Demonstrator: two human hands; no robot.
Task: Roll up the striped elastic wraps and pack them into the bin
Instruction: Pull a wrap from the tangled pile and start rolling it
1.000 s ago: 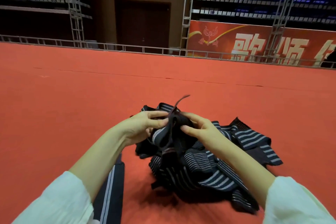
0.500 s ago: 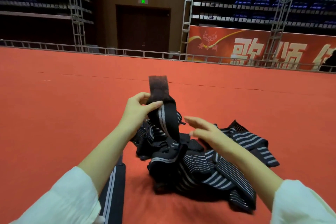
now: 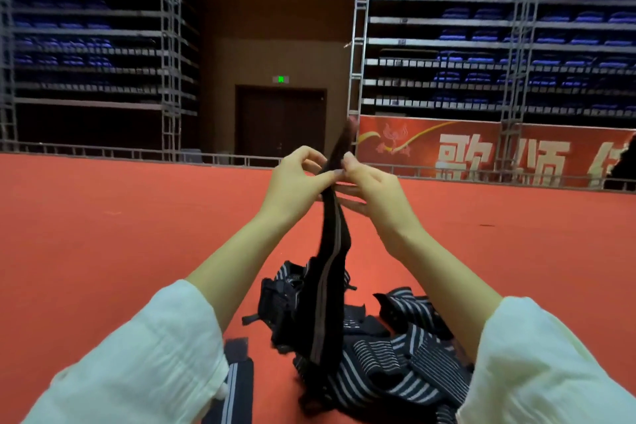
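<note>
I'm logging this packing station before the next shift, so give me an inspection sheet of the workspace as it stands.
Surface: red carpeted floor, no table.
Job's things: one striped wrap held up by its end, hanging down to the pile of striped wraps on the floor; another wrap lies flat by the left sleeve. No bin in view.
Clutter: nothing seen.
Grips: left hand and right hand both pinch the top of the raised wrap.
Cables: nothing seen.
Surroundings: metal railing, red banner, dark double door, tiers of blue seats.
</note>
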